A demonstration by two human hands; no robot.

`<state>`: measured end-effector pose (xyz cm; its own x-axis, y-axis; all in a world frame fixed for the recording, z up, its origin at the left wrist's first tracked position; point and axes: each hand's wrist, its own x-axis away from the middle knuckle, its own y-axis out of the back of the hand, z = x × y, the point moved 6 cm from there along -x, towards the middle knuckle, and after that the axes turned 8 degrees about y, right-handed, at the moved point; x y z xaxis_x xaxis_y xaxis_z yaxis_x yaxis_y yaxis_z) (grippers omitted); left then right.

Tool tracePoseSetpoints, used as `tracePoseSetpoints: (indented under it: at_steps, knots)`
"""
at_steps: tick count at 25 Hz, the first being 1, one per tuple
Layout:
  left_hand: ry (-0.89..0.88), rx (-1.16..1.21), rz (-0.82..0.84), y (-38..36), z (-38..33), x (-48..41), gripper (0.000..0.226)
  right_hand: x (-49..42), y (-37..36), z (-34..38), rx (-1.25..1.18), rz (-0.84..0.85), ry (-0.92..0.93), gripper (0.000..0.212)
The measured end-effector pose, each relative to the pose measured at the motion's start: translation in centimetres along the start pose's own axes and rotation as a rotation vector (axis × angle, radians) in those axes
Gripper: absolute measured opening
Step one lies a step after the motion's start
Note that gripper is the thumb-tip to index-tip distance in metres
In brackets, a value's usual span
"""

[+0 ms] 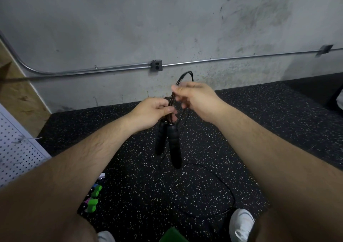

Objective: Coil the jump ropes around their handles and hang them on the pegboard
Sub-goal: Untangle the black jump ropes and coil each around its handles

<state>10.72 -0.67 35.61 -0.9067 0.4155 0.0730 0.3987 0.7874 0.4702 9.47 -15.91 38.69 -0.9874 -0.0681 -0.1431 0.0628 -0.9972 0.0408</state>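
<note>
Handles [171, 145] of a black jump rope [182, 75] hang at the centre of the frame, two side by side and touching near their upper ends. Their long axes run nearly top to bottom, with the cord ends up and the free ends pointing down toward the lower centre, where they spread slightly apart. The left hand [152, 111] grips the gathered cord strands just above the handle tops, fingers and thumb curled round them. The right hand [194, 97], just up and to the right, pinches the strands between thumb and forefinger; its other fingers are loosely curled and motion-blurred. A short bend of cord arches above the right hand. The slack drops to the floor [259, 130] and lies in a wide, faint loop at lower centre. The floor is black rubber flecked with white. A second rope with green handles [91, 199] lies on it at lower left, near a white pegboard [14, 149] at the left edge. White shoes [241, 223] show at the bottom. Beyond stands a scuffed grey concrete wall [111, 28] carrying a metal conduit [111, 68] and an outlet box [156, 65], with a wooden panel [16, 93] at the left.
</note>
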Motion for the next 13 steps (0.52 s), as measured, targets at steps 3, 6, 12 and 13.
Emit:
tracePoseSetpoints:
  at_steps: [3, 6, 12, 13]
  knots:
    - [-0.045, -0.001, 0.002, 0.2, -0.7, 0.1, 0.016, 0.3, -1.0, -1.0, 0.181, 0.076, -0.023, 0.036]
    - [-0.015, -0.011, 0.014, 0.2, -0.4, -0.1, 0.020, 0.1, -0.8, -0.6, 0.143, 0.007, -0.012, 0.037]
    - [0.041, -0.010, 0.002, 0.1, 0.7, 0.0, 0.024, 0.4, -0.5, 0.2, 0.072, -0.068, 0.023, 0.030]
    - [0.042, 0.000, -0.014, 0.2, 0.6, 0.0, 0.019, 0.5, -0.5, 0.2, 0.070, -0.076, 0.024, 0.028]
